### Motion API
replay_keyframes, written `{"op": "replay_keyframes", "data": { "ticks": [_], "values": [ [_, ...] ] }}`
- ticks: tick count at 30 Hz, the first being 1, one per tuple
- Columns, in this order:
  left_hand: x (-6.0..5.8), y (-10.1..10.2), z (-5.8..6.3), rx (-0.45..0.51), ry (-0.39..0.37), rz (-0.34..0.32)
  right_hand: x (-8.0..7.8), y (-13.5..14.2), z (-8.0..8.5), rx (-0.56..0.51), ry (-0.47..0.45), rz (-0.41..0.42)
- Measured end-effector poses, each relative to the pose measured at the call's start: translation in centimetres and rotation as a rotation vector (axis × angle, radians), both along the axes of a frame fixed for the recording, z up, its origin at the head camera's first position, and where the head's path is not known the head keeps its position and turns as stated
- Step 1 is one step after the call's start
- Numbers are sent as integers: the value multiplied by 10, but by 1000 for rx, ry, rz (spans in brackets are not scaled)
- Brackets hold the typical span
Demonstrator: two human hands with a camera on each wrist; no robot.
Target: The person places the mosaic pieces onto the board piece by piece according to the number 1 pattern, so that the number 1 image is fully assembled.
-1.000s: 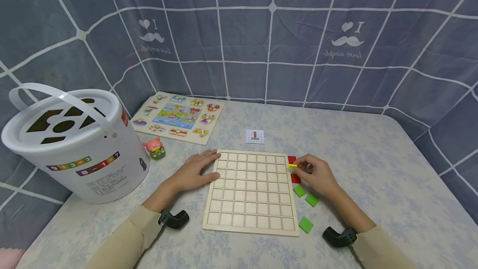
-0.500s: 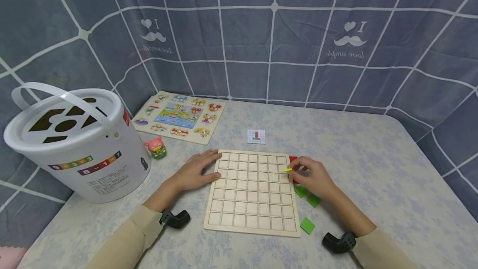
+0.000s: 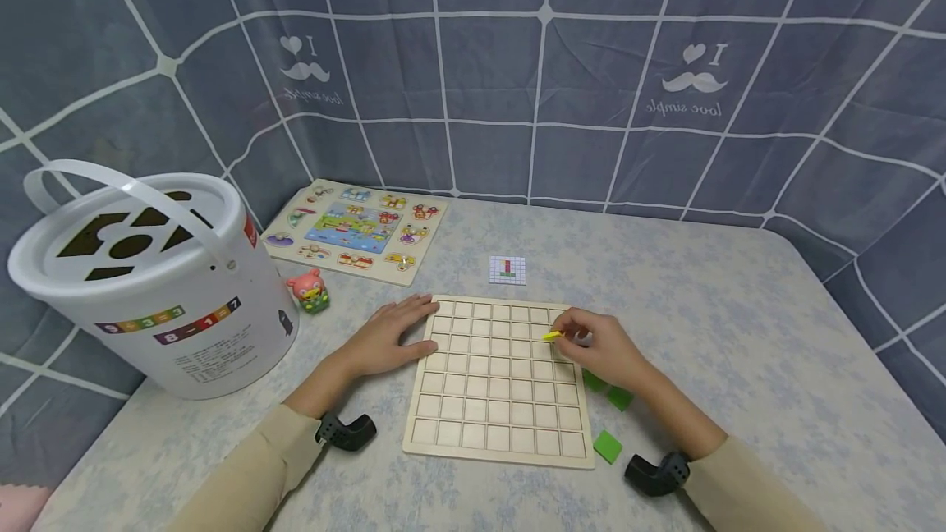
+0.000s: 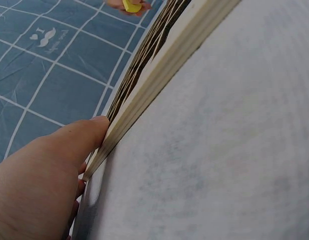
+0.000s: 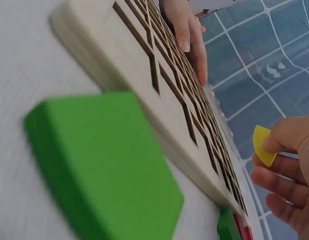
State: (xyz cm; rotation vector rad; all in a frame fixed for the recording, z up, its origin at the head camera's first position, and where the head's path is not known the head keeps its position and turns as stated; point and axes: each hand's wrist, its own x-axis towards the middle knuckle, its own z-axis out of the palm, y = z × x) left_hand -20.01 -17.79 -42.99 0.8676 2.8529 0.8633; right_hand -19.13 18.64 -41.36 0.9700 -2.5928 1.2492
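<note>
My right hand [image 3: 602, 347] pinches a small yellow quarter-circle tile [image 5: 262, 144] between thumb and fingers, over the upper right cells of a wooden grid board [image 3: 476, 388]. The left hand [image 3: 386, 341] rests at the board's upper left edge, fingers straight; the thumb touches its side in the left wrist view. Beside the board's right edge lie green square tiles, one lower down [image 3: 608, 446] and two close together [image 3: 619, 397] further up. Red tiles [image 5: 247, 232] peek out past the board's far end in the right wrist view; in the head view the right hand hides them.
Behind the board lies a small pattern card [image 3: 507, 270] with a red and green figure. At the left are a large white bucket [image 3: 199, 343] with a handle, a pink-headed toy figure [image 3: 309, 292] and a picture puzzle board [image 3: 380, 272]. A curtain [image 3: 488, 72] hangs behind.
My right hand has moved left with the yellow tile, from beside the red tiles to above the board's right-hand cells. The left hand stays at the board's edge.
</note>
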Motion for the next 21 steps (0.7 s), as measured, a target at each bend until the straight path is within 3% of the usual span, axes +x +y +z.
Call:
{"op": "replay_keyframes", "data": {
  "ticks": [21],
  "values": [
    [-1,0,-1,-9,13,4,-15,-38,6,-1,-79,56]
  ]
}}
